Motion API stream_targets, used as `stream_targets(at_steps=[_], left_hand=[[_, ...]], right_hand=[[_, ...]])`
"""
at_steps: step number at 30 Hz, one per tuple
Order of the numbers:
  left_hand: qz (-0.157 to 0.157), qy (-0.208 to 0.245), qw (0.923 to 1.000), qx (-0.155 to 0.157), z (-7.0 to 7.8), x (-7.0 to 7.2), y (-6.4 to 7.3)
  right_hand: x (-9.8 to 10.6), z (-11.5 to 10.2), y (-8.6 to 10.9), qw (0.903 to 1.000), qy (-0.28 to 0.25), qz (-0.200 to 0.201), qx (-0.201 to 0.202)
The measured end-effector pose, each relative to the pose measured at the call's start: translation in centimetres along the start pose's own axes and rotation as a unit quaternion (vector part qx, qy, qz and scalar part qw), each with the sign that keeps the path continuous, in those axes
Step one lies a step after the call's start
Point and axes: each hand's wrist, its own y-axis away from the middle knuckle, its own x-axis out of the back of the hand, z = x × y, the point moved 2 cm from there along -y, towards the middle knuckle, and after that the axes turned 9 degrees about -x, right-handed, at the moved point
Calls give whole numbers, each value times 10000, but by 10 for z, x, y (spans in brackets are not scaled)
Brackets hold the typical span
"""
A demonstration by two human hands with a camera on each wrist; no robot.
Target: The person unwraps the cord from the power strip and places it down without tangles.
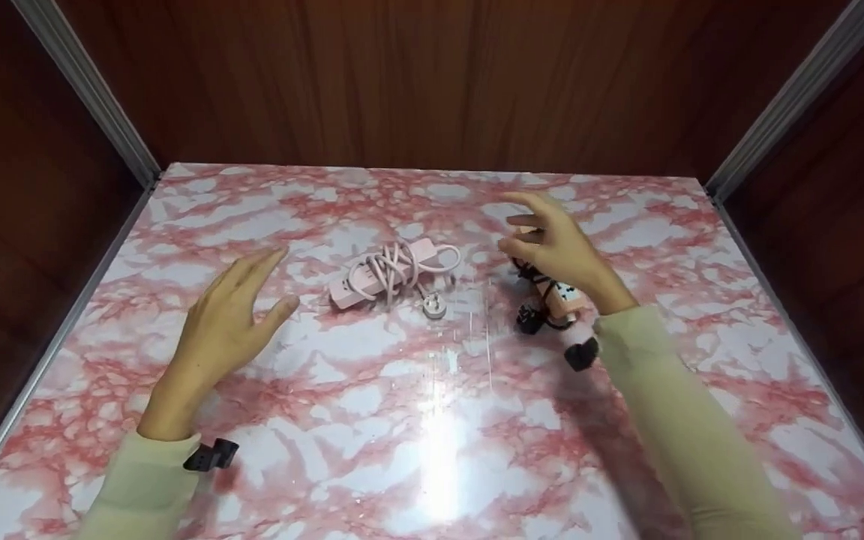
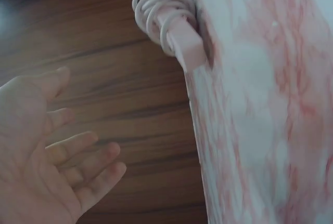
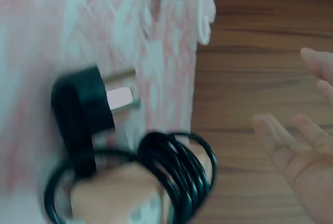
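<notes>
A pink power strip (image 1: 344, 291) lies near the middle of the table, its pale cord wound around it and its round plug (image 1: 434, 305) beside it. My left hand (image 1: 226, 319) hovers to its left, fingers extended and thumb spread, holding nothing. To the right lies an orange power strip (image 1: 568, 298) with black cord (image 3: 179, 174) coiled about it; its black plug (image 3: 86, 102) shows large in the right wrist view. Above this strip is my right hand (image 1: 556, 244), its fingers loosely bent and apart, partly covering the strip in the head view. Nothing is in its grasp.
The table (image 1: 372, 450) has a red-and-white marbled top with a bright glare at the front middle. Dark wood panels (image 1: 432, 82) stand behind it and on both sides, with grey metal posts (image 1: 94, 90) at the corners. Each wrist wears a small black camera (image 1: 211, 454).
</notes>
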Motion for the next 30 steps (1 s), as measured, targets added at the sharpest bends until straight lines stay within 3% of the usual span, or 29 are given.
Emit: stream_targets(at_steps=[5,14,19,23,30], left_hand=[[-176,239,9996,16,3,-9,2],[-499,575,9970,-170,14,-32,-1],[-587,651,9958,-244,21,-40,-1],[-598,778,9948,-270,24,-45,-2],[-661,895,9932,-355,30,-52,-6]], right_hand=[[-30,2,-20,9977,-430,-502,-140],[-63,6,-42,9897,-856,-944,-656],[-74,8,-48,9872,-921,-980,-863],[-79,13,-51,9882,-832,-1069,-717],[-89,25,-55,9803,-1125,-1310,-956]])
